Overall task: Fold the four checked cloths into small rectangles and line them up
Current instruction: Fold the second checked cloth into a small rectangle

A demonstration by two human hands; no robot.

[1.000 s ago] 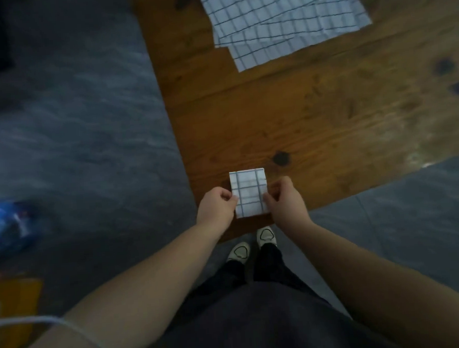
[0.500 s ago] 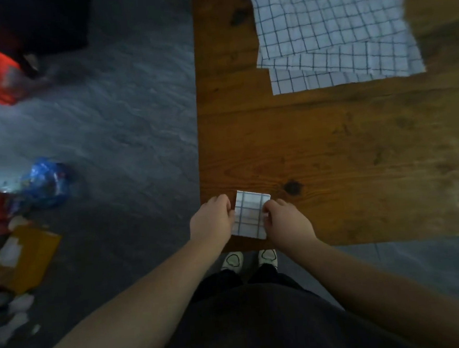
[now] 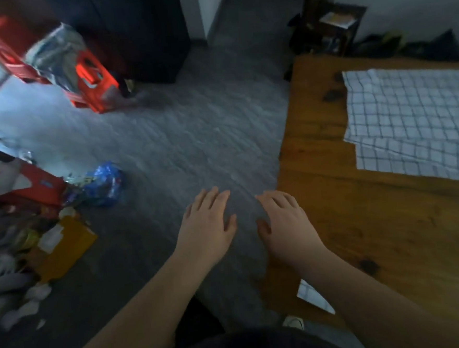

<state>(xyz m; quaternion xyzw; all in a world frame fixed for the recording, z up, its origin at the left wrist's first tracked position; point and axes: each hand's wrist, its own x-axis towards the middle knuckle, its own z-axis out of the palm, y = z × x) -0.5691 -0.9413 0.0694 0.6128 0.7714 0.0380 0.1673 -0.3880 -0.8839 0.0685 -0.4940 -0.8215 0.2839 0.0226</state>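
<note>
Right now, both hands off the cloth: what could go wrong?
1. The folded cloth lies near the table corner, partly under the right forearm; a sweep could knock it off.
2. The unfolded cloths overlap; pulling the top one may drag the one beneath.

A brown wooden table with dark knots in its grain fills the right side. Toward its far end lie flat, unfolded checked cloths, white with dark lines, stacked one on another. A lower cloth sticks out past the top one's near edge. By the near left corner, well apart from the stack, lies a small folded cloth, only part of it showing.
</note>
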